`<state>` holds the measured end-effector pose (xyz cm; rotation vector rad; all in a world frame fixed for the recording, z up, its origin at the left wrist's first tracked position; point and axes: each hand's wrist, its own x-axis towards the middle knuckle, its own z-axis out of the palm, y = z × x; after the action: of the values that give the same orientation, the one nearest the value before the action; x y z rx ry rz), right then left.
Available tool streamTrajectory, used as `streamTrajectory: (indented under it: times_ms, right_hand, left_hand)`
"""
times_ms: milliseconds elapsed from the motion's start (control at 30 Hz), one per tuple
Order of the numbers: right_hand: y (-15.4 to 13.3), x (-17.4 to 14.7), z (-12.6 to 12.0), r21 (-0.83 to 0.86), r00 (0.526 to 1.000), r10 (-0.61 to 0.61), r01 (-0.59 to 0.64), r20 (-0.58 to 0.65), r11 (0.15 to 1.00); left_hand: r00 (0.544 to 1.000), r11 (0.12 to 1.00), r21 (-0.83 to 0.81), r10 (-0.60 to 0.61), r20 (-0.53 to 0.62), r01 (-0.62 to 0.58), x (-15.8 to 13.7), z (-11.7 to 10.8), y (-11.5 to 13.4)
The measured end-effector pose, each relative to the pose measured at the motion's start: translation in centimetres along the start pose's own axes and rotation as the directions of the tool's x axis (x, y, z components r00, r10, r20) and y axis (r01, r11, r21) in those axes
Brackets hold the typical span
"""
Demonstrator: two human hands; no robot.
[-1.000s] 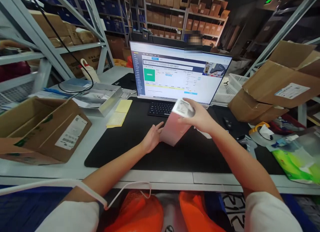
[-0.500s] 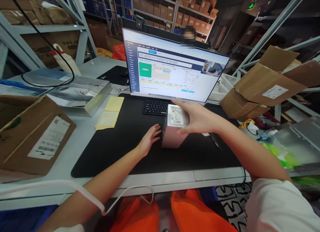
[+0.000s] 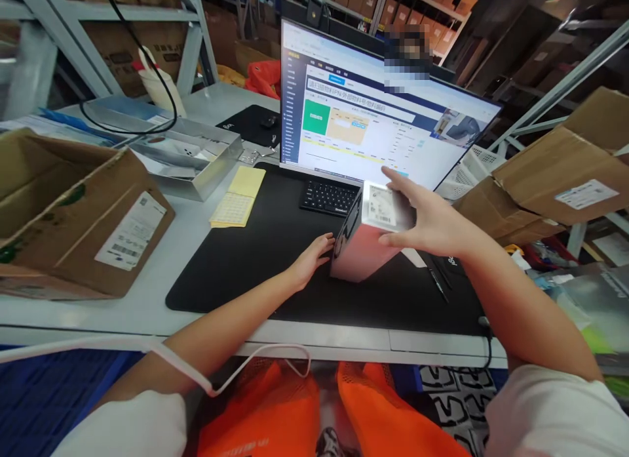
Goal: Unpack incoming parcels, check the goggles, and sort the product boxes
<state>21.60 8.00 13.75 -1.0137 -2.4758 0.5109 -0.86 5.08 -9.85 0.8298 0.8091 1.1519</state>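
A white product box [image 3: 361, 247] with a printed label on its top leans to the right over the black desk mat [image 3: 221, 273]. My right hand [image 3: 422, 218] grips the box around its upper end, thumb on the near side and fingers on the far side. My left hand [image 3: 310, 263] is at the box's lower left side with its fingers stretched out; whether the fingertips touch the box I cannot tell. Just behind the box lies a black keyboard [image 3: 328, 198].
A monitor [image 3: 363, 116] stands behind the mat. Yellow paper slips [image 3: 238, 198] lie left of the keyboard, and an open carton [image 3: 93, 227] sits farther left. A pen [image 3: 437, 285] lies on the right. Cartons [image 3: 560, 175] are stacked at the right; a white cable [image 3: 181, 365] crosses my left forearm.
The box has gone from nearly upright to tilted, its top swung to the right with my right hand. My left hand stays close to its left side. The camera view has shifted.
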Motion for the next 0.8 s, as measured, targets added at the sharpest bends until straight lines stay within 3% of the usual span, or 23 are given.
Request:
streamTrajectory:
  times_ms: [200,500,667,800]
  right_hand:
    - [-0.1,-0.2,-1.2,-0.028,1.000,-0.004,0.003,-0.011,1.000]
    - [0.8,-0.4,-0.8,-0.012,0.999,-0.035,0.035,-0.036,0.999]
    - [0.7,-0.5,-1.6,-0.002,0.997,-0.052,0.052,-0.051,0.999]
    - [1.1,-0.5,-1.2,0.066,0.998,-0.068,0.069,-0.009,0.995]
  left_hand:
    - [0.980,0.959,0.203,0.189,0.064,-0.198,-0.4,0.0,0.0]
    - [0.949,0.899,0.320,0.248,0.192,-0.300,-0.2,-0.8,-0.5]
    - [0.916,0.824,0.408,0.311,0.254,-0.393,-0.1,-1.5,-1.1]
    - [0.898,0.782,0.444,0.348,0.270,-0.437,-0.1,-2.0,-1.3]
